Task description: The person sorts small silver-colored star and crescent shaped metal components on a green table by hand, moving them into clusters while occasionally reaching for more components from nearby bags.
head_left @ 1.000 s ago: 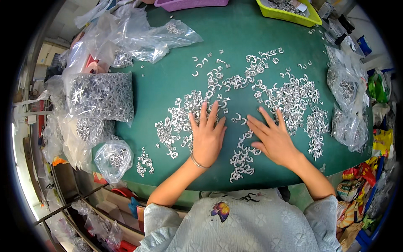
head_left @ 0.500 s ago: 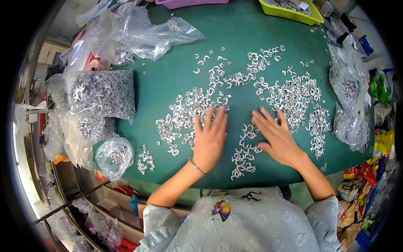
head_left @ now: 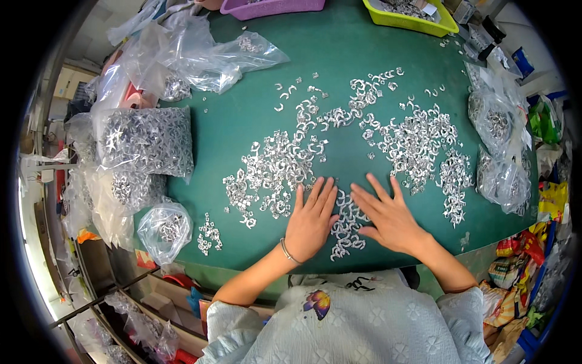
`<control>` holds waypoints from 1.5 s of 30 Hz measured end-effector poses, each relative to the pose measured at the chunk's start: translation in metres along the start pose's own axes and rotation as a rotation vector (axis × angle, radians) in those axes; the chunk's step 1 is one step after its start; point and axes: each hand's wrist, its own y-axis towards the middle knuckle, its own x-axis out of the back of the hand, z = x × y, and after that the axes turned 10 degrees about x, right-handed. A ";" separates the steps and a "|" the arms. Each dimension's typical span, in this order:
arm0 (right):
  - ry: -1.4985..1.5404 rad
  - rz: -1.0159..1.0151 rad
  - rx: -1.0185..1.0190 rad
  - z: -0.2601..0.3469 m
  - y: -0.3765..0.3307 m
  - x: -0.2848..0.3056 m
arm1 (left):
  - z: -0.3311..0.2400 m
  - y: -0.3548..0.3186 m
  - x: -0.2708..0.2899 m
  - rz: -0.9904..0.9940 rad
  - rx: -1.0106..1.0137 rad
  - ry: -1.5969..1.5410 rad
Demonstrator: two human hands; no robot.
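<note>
My left hand (head_left: 310, 223) lies flat with fingers spread on the green tabletop (head_left: 242, 121), a bangle round its wrist. Opposite it, my right hand (head_left: 393, 219) is also flat and spread, fingertips angled inward. Between them is a narrow group of small silver crescent-shaped metal pieces (head_left: 348, 229); both hands border it, and neither grips a piece. Beyond my left fingers spreads a larger scatter of silver pieces (head_left: 276, 164), mixed with small squarish ones. Past my right fingers lies another dense scatter (head_left: 418, 139), with a strip of small pieces (head_left: 454, 185) beside it.
At the left stand a bulging clear bag of silver star-like parts (head_left: 145, 139) and a small open bag (head_left: 165, 230). More filled bags (head_left: 497, 121) line the right edge. A purple basket (head_left: 273, 8) and a yellow-green basket (head_left: 412, 23) sit at the far side.
Both hands have slid nearer to me and closer together, the left away from its scatter. The crescent pieces between them now sit in a tighter group.
</note>
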 end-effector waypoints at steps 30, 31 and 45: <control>0.067 -0.525 -0.140 -0.017 -0.012 -0.012 | -0.006 0.090 0.046 0.043 0.124 -0.682; 0.062 -0.527 -0.130 -0.016 -0.011 -0.012 | -0.004 0.117 0.065 -0.001 0.202 -0.796; 0.033 -0.582 -0.175 -0.022 -0.017 -0.006 | 0.006 0.123 0.053 0.034 0.020 -0.643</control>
